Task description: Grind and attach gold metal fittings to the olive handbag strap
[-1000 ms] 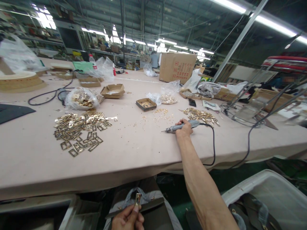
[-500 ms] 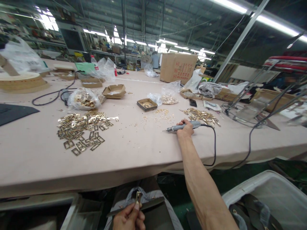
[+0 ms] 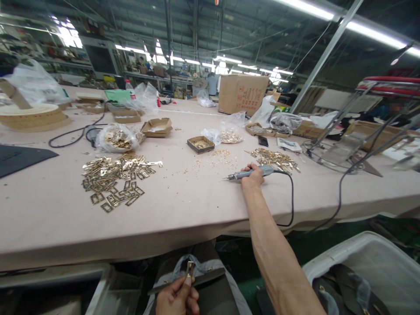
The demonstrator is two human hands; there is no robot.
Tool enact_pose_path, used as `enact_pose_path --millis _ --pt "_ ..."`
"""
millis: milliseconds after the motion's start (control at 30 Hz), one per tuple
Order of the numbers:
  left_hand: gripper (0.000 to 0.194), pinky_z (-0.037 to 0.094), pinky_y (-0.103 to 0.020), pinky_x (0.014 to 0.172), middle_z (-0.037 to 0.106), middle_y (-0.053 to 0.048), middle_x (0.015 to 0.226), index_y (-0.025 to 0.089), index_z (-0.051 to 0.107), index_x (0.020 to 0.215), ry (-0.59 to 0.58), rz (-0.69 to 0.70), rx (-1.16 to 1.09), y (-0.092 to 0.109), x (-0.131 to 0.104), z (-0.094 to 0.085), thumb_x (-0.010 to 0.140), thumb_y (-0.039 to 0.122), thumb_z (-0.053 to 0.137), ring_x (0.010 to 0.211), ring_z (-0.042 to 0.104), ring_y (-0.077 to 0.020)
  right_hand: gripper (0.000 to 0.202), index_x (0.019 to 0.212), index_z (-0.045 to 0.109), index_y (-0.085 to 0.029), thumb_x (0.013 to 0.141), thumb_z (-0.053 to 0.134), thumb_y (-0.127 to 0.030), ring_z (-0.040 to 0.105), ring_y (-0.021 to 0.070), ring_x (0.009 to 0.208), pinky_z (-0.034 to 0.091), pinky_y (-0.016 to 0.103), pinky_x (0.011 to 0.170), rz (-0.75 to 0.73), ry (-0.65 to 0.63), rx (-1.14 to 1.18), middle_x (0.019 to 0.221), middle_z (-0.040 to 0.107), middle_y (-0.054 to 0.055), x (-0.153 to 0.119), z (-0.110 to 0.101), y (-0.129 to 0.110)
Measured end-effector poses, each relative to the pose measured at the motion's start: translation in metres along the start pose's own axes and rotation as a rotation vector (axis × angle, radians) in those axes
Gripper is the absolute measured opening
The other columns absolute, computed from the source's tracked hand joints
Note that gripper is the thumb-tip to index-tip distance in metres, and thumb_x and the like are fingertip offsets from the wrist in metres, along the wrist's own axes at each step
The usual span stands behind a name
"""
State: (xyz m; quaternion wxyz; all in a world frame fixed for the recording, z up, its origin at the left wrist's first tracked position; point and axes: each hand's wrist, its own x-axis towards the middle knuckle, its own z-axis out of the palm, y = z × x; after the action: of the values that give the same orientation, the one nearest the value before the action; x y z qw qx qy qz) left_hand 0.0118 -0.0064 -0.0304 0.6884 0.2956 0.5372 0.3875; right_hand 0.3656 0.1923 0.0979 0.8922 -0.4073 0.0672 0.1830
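Observation:
My right hand (image 3: 253, 176) is closed around a grey electric screwdriver (image 3: 236, 175), which lies over the table with its tip pointing left and a black cord behind. Low in the view, my left hand (image 3: 179, 296) pinches a gold metal clasp piece (image 3: 190, 269) at the edge of a dark flap (image 3: 210, 277) over my lap. Gold frames and plates form a pile (image 3: 114, 175) on the table's left part. Right of the screwdriver's line lies another pile of gold parts (image 3: 275, 159). Tiny gold pieces (image 3: 221, 154) are scattered near a small box (image 3: 201, 145).
Past the piles stand a large carton (image 3: 243, 94), plastic bags (image 3: 118, 137) and an open cardboard tray (image 3: 156, 127). A tape roll (image 3: 33, 117) sits far left. At lower right is a white bin (image 3: 370, 249) with dark items; a metal-legged stool (image 3: 390, 87) rests on the table.
The view has shifted very slightly. Both hands keep their holds, with almost no movement of the screwdriver or the clasp piece.

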Motion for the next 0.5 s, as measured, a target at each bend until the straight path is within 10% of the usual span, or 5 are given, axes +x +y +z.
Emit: enact_pose_path --millis 500 --pt "0.068 0.038 -0.019 0.032 0.062 -0.005 0.049 0.009 0.073 0.07 -0.001 0.01 0.001 -0.0031 0.002 -0.0004 0.047 0.071 0.087 0.03 0.05 -0.0123 0.024 0.078 0.044 -0.019 0.079 0.065 -0.007 0.05 0.0088 0.042 0.047 0.02 0.037 0.012 0.007 -0.003 0.063 0.058 -0.004 0.006 -0.0015 0.0008"
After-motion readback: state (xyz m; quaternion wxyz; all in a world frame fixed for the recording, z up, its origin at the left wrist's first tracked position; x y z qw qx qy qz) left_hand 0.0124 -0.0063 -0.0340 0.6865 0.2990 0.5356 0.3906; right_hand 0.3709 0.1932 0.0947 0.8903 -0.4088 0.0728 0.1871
